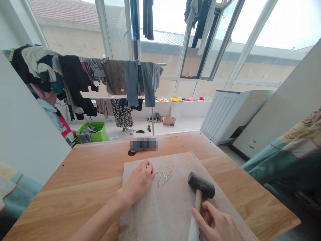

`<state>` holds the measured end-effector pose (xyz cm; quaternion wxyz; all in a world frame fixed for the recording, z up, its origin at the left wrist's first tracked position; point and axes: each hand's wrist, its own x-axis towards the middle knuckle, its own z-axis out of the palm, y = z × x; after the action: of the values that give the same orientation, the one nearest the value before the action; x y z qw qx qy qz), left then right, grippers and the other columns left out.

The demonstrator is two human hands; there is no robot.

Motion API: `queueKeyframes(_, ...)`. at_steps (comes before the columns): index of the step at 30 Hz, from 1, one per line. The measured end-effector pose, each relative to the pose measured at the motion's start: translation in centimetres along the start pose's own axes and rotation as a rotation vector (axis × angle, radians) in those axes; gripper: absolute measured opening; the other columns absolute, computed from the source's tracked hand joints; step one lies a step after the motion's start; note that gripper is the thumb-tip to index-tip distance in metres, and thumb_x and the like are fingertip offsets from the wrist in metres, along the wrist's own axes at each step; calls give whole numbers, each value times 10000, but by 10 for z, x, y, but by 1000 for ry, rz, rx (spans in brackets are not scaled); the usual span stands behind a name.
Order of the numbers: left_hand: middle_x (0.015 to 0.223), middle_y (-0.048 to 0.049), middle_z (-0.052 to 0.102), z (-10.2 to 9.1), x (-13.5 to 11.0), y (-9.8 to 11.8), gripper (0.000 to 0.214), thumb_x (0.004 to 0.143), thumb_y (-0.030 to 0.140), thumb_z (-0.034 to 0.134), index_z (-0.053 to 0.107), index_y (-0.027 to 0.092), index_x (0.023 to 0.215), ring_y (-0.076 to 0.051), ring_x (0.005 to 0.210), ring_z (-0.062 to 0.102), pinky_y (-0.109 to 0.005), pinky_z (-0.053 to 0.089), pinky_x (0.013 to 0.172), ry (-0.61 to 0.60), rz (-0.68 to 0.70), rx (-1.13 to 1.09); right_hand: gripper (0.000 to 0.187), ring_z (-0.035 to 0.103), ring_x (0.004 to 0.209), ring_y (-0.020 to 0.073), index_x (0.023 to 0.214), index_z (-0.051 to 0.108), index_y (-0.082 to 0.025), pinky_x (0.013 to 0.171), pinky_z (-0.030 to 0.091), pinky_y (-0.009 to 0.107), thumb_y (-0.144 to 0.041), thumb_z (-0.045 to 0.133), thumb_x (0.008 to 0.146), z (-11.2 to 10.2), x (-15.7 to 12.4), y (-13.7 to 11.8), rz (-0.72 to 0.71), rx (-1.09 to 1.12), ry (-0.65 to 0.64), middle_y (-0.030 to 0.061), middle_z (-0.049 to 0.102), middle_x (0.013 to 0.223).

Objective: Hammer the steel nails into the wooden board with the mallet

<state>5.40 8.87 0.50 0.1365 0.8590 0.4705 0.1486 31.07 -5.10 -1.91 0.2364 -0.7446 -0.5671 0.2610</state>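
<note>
A pale wooden board [175,207] lies on a wooden table [85,174]. My left hand [139,182] rests on the board with its fingers curled together, fingertips beside several loose nails [163,177]; what it pinches, if anything, I cannot make out. My right hand [217,224] grips the pale handle of a black-headed mallet [201,185], whose head lies on the board to the right of the nails.
Behind the table stands a drying rack full of clothes [100,80], with a green basket [92,132] below it. A white radiator cover [225,113] stands at the right. White panels lean at both sides. A dark round hole [132,153] marks the tabletop.
</note>
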Motion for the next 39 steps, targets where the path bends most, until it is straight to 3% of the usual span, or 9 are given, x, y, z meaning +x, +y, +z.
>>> queueKeyframes(5, 990, -67, 628, 3, 1, -6, 164, 983, 138, 442, 573, 185, 897, -213, 886, 612, -330, 484, 796, 3, 49, -9, 405, 669, 521, 195, 835, 574, -232, 429, 452, 244, -631, 509, 816, -9, 2, 22, 148, 363, -86, 36, 712, 703)
queueKeyframes(9, 881, -49, 673, 0, 8, 2, 170, 996, 158, 442, 582, 187, 903, -199, 786, 630, -304, 465, 724, 15, 28, -49, 469, 635, 463, 178, 803, 623, -231, 433, 434, 248, -682, 495, 826, -16, -1, 13, 159, 191, -117, 22, 698, 633)
queueKeyframes(14, 916, -64, 692, 6, 44, 26, 161, 943, 136, 515, 664, 180, 902, -198, 826, 644, -297, 476, 767, 113, 177, -272, 327, 657, 559, 219, 594, 514, -249, 528, 442, 278, -508, 603, 773, -7, 10, -11, 78, -1, 49, 21, 622, 523)
queueKeyframes(17, 904, -51, 691, 18, 72, 40, 158, 887, 101, 568, 702, 178, 854, -173, 796, 649, -261, 492, 747, 96, 233, -344, 271, 671, 572, 214, 717, 537, -236, 517, 467, 275, -494, 562, 795, -8, 14, -5, 140, 232, -3, 19, 657, 590)
queueKeyframes(21, 902, -50, 707, 40, 103, 55, 190, 852, 64, 571, 728, 164, 892, -160, 799, 665, -238, 511, 755, 91, 247, -403, 426, 609, 430, 169, 1002, 520, -211, 419, 461, 249, -602, 541, 837, -20, 10, 14, 194, 633, -162, -25, 637, 578)
queueKeyframes(26, 893, -62, 707, 57, 122, 65, 232, 803, 34, 555, 744, 156, 857, -186, 821, 663, -276, 518, 785, 81, 241, -419, 555, 533, 362, 120, 1193, 465, -211, 319, 403, 250, -542, 650, 788, -36, 14, 23, 158, 575, 79, 39, 702, 868)
queueKeyframes(31, 824, -50, 695, 57, 126, 66, 226, 753, 41, 585, 763, 155, 832, -178, 736, 645, -277, 519, 738, 33, 261, -422, 588, 724, 740, 238, 1245, 535, -184, 570, 558, 303, -506, 642, 766, -42, 25, 28, 107, 423, 169, 117, 725, 1048)
queueKeyframes(35, 795, -40, 693, 56, 125, 65, 223, 729, 40, 601, 769, 167, 804, -169, 708, 638, -266, 520, 716, 7, 273, -435, 591, 638, 512, 204, 1264, 565, -156, 425, 476, 283, -520, 589, 798, -36, 25, 28, 133, 390, 93, 46, 717, 766)
queueKeyframes(39, 853, -55, 715, 62, 128, 68, 254, 756, 28, 569, 774, 166, 817, -170, 751, 655, -270, 524, 751, 15, 268, -488, 626, 471, 331, 151, 1353, 499, -179, 320, 375, 235, -527, 576, 838, -33, 21, 23, 169, 492, -55, -75, 521, 473)
